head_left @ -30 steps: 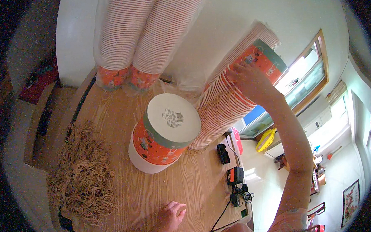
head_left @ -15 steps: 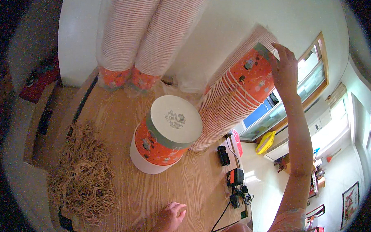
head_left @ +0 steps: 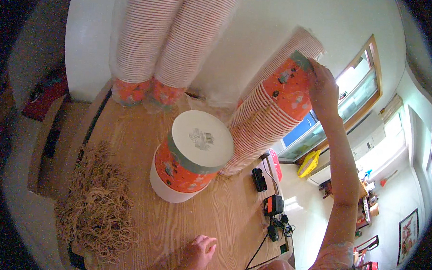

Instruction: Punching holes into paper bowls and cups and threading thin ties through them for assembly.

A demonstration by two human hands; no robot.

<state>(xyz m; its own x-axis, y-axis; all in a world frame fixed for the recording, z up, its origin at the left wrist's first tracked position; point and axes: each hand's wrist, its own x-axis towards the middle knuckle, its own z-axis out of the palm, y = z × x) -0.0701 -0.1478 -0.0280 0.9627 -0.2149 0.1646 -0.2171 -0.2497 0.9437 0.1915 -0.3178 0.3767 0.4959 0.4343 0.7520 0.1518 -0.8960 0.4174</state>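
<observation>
A tall stack of nested orange paper buckets [head_left: 259, 122], upside down with white rims, rises at the right back of the wooden table. My right hand [head_left: 323, 89] reaches up to it, its fingers closed over the base edge of the topmost bucket [head_left: 288, 90]; the fingertips are partly hidden. Nearer, an orange bucket [head_left: 188, 174] with a grey-green band stands inverted, its white base [head_left: 203, 139] facing up, above a white lower part. Low over the table's front, my left hand [head_left: 201, 253] is loosely curled, with nothing visible in it.
Brown stringy fibres [head_left: 104, 207] are heaped on the table's left. Two plastic-wrapped bucket stacks [head_left: 148, 42] stand at the back left. Along the right edge lie a black adapter [head_left: 273, 205], cables [head_left: 281, 227] and a small black case [head_left: 259, 180].
My right hand has come down and left, from hovering with extended fingers beside the top bucket to gripping its base edge. My left hand has stayed put.
</observation>
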